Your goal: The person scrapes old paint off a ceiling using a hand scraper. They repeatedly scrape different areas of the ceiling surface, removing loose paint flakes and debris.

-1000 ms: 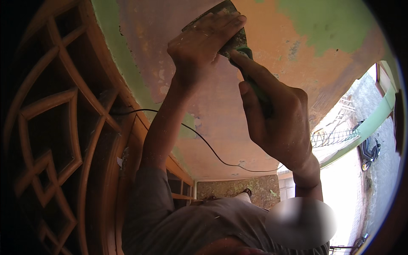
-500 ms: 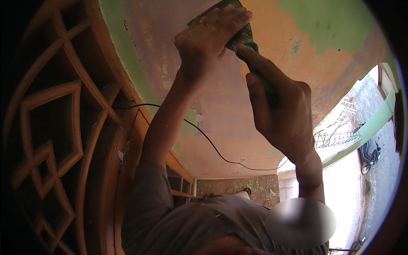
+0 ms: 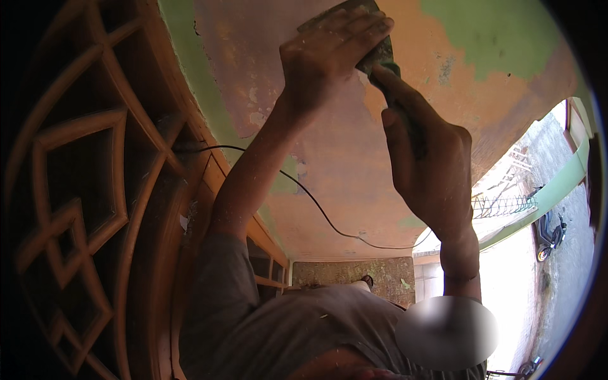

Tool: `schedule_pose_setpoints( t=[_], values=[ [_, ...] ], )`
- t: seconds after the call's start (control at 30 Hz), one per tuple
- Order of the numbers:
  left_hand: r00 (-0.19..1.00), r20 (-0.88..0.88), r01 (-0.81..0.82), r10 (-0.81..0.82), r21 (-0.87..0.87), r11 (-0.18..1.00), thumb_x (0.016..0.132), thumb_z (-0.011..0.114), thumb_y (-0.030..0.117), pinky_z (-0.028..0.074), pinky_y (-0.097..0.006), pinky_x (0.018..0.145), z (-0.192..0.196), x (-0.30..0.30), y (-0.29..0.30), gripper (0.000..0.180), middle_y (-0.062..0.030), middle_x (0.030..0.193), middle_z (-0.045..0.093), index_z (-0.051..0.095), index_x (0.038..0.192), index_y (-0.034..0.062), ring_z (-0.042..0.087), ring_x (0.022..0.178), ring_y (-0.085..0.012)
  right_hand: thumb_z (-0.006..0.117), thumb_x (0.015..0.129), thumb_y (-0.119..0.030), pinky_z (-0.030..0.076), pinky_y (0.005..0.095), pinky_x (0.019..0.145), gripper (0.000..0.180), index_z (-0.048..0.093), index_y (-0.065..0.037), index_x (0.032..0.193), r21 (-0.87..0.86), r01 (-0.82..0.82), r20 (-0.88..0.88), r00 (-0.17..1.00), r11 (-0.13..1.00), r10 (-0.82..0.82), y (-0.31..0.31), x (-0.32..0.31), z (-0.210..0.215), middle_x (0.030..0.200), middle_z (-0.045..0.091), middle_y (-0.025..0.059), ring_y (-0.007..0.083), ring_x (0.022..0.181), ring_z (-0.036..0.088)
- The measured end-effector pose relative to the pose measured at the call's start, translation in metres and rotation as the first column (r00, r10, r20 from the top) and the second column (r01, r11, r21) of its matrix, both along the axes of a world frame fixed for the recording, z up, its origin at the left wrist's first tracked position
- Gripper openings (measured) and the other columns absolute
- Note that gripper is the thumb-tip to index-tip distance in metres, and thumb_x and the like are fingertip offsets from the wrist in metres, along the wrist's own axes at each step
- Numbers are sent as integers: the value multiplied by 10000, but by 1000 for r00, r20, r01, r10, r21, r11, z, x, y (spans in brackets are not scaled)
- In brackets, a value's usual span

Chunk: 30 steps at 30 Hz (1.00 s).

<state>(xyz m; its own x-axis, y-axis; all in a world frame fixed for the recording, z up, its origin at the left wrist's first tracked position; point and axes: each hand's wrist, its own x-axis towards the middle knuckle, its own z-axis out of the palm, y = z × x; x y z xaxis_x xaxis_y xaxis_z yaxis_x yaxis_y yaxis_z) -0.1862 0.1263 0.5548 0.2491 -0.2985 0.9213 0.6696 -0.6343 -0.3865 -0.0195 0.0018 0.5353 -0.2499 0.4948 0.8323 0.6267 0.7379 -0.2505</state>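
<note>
Both hands sit slightly higher on the surface than half a second earlier, the tool having travelled upward with them. Head view: left hand (image 3: 329, 60) lies flat on the dark green-handled scraping tool (image 3: 373, 54), fingers pressed together and extended across its blade. Right hand (image 3: 430, 164) is wrapped around the tool's handle, fingers curled closed, forefinger extended along the shaft. Tool is held against the peeling orange and green painted plaster surface (image 3: 316, 145), near the upper edge of the frame. Thin black cable (image 3: 316, 209) runs across that surface. Brown wooden lattice frame (image 3: 82, 190) stands to the left. Grey short-sleeved shirt (image 3: 266, 323) fills the lower part
</note>
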Motion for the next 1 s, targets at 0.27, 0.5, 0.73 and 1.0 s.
schedule_pose_setpoints(
  t=[0.27,0.5,0.73,1.0],
  values=[
    [1000,12,-6,6,22,1000,860,704,96,541,-405,1027,23,-18,3,324,-60,1196,743,751,1180,127,691,1164,-252,644,956,-118,547,374,610,423,595,-62,1372,-3,-124,-80,989,992,123,13,-2,18,883,734,183,263,685,710],
    [974,-137,-219,183,-327,919,847,776,255,-16,-647,1254,-161,-8,-113,525,72,1521,524,636,1315,446,220,1545,-375,741,896,-110,588,427,702,730,373,47,1507,-387,-338,-181,940,858,289,-20,61,-146,1091,723,243,397,832,739],
    [891,447,421,-80,-880,-220,940,670,53,497,-505,1049,-320,5,-190,361,-193,1154,730,717,1283,155,709,1084,-293,646,982,-311,533,380,832,599,480,67,1416,-600,-262,-363,931,755,35,-42,113,-260,1039,682,173,260,945,672],
    [708,-156,-619,-688,-605,-500,1031,559,199,534,-466,918,-479,35,-157,350,-154,1195,729,656,1366,170,708,1045,-321,587,1023,-349,478,302,623,487,514,46,1298,-490,-425,-546,830,761,113,38,135,-252,791,618,60,143,677,591]
  ],
)
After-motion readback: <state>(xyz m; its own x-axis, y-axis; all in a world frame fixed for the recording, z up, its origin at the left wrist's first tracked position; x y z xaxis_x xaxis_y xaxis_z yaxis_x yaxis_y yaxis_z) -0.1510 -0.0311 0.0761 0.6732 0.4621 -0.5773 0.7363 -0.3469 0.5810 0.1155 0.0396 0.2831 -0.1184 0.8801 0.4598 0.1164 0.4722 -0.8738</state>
